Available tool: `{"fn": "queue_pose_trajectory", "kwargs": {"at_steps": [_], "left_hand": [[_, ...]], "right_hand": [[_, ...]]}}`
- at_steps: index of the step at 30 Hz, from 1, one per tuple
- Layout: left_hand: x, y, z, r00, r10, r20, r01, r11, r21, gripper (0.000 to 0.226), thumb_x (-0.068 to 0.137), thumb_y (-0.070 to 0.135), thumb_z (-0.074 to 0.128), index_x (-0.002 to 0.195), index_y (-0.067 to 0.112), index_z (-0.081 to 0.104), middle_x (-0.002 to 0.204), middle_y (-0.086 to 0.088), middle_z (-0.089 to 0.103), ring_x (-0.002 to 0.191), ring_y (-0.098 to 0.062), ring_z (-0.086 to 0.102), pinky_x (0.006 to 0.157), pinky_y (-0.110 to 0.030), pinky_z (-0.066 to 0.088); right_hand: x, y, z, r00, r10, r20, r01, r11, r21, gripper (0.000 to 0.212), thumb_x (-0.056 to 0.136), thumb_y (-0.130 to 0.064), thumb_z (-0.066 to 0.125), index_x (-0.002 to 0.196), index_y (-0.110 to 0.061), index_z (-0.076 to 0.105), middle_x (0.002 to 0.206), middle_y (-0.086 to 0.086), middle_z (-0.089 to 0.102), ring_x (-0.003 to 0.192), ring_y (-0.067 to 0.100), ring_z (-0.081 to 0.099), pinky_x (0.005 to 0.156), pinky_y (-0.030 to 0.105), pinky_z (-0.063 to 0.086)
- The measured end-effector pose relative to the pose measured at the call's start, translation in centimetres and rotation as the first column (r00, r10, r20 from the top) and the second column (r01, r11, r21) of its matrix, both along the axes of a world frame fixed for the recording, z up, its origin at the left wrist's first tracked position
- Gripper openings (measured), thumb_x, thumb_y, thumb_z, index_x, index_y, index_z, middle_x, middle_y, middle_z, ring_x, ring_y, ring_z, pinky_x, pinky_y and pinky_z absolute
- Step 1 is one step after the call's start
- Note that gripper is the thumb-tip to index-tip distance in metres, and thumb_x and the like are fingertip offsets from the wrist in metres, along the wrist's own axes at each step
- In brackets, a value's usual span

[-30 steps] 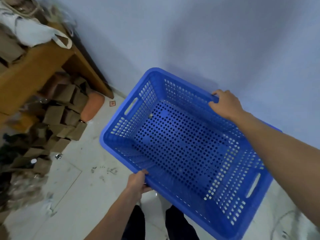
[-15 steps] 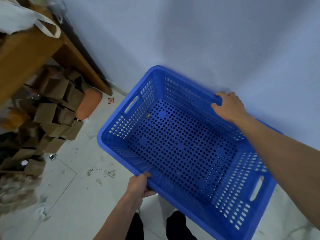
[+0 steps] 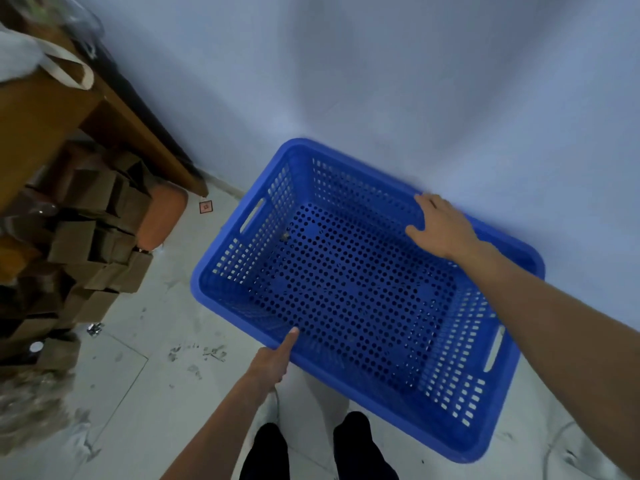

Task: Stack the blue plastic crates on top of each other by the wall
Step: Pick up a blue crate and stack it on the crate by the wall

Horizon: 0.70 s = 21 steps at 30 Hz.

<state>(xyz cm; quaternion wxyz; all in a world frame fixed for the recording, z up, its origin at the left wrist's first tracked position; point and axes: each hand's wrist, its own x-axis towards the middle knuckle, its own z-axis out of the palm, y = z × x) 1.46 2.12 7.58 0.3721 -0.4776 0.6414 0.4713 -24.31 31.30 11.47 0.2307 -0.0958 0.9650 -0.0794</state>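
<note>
One blue perforated plastic crate point(image 3: 346, 289) is in view, empty and open side up, with its far long side close against the pale wall point(image 3: 381, 81). My left hand point(image 3: 272, 363) holds the near long rim, thumb stretched over the edge and fingers hidden beneath. On the far rim my right hand point(image 3: 443, 226) has its fingers draped over the edge and its thumb inside. I cannot tell whether the crate rests on the floor. No other crate is in view.
A wooden table point(image 3: 52, 109) with a white bag point(image 3: 20, 60) on it stands at the left. Several cardboard boxes point(image 3: 93, 237) and an orange cushion point(image 3: 162, 216) lie under it. Pale scuffed tiled floor point(image 3: 138, 375) lies between them and the crate, with my legs below.
The crate has gone down and towards the wall, levelling out. My left thumb has straightened over the near rim and my right fingers have spread on the far rim.
</note>
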Motion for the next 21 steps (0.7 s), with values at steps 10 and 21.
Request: {"fn": "queue_pose_trajectory", "kwargs": {"at_steps": [10,21], "left_hand": [[-3.6,-4.6,5.7,0.2,-0.98,0.01,0.842,0.167,-0.513,0.061,0.097,0.06,0.034,0.122,0.011,0.059,0.121,-0.011,0.063,0.109,-0.03,0.06,0.094,-0.043,0.051],[-3.3,-8.6,4.4,-0.323,-0.944,0.07,0.764,-0.304,-0.569,0.04,0.105,0.035,0.035,0.137,0.015,0.049,0.129,-0.012,0.058,0.116,-0.031,0.057,0.1,-0.043,0.044]], "right_hand": [[16.8,-4.9,2.4,0.971,-0.07,0.23,0.077,0.997,-0.02,0.071,0.093,-0.065,0.041,0.152,-0.03,0.024,0.159,0.002,0.028,0.143,0.025,0.029,0.115,0.046,0.03],[31.2,-4.4,3.6,0.841,-0.466,0.274,0.463,0.883,0.08,0.078,0.085,-0.08,0.013,0.116,-0.025,0.059,0.131,0.007,0.058,0.121,0.028,0.051,0.096,0.044,0.042]]}}
